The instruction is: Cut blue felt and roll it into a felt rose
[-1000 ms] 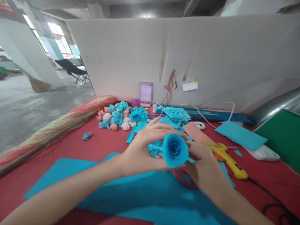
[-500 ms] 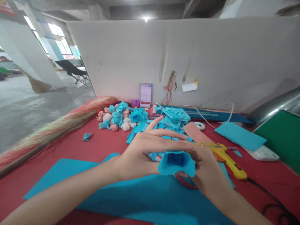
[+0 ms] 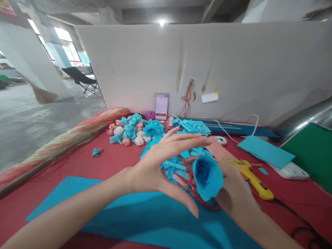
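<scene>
A blue paper rose (image 3: 211, 180), its opening turned near and left, sits above a blue sheet (image 3: 145, 218), gripped from behind by the right hand's (image 3: 233, 183) partly hidden fingers. Just left of it, the left hand (image 3: 155, 162) is spread wide, holding nothing. Behind the rose shows a red loop handle (image 3: 213, 208); blue scraps (image 3: 176, 166) lie beyond, a yellow glue gun (image 3: 259, 184) right, paper flowers (image 3: 129, 130) far left

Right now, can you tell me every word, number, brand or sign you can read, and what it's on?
I can't read any for sure.
Red sign, top left: has marks, but too blurred.
Phone by the wall: its screen is blurred out.
Yellow glue gun: its dark label is too small.
White strip on the wall: I can't make out any writing.
</scene>
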Demonstrator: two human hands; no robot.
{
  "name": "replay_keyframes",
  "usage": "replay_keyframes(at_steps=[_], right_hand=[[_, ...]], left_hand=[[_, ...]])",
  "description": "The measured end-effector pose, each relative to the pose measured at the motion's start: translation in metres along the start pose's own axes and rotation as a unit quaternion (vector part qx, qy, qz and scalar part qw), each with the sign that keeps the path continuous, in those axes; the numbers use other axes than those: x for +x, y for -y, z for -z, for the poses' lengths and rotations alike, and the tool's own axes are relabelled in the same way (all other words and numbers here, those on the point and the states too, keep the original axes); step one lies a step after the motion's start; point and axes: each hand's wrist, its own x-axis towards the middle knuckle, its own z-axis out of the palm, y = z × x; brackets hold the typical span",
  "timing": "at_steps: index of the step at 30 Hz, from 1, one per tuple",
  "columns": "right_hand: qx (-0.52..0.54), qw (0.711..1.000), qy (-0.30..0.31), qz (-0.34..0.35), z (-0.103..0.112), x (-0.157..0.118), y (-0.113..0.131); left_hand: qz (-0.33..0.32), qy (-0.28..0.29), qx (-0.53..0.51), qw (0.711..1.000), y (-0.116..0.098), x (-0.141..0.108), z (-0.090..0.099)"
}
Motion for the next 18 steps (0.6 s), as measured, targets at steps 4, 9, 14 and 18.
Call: replay_keyframes(at_steps=[4, 9, 14, 18], right_hand=[[0.034, 0.998, 0.020, -0.047, -0.002, -0.003, 0.004], [0.060, 0.993, 0.022, -0.101, -0.003, -0.009, 0.022], [0.108, 0.980, 0.029, -0.163, -0.003, -0.014, 0.041], [0.165, 0.964, 0.038, -0.206, -0.003, -0.017, 0.047]], left_hand=[[0.061, -0.008, -0.050, 0.997, 0.000, 0.001, 0.001], [0.175, 0.013, -0.170, 0.970, -0.009, -0.001, -0.003], [0.275, 0.001, -0.287, 0.918, -0.017, -0.003, -0.005], [0.324, -0.030, -0.232, 0.917, -0.026, 0.002, -0.003]])
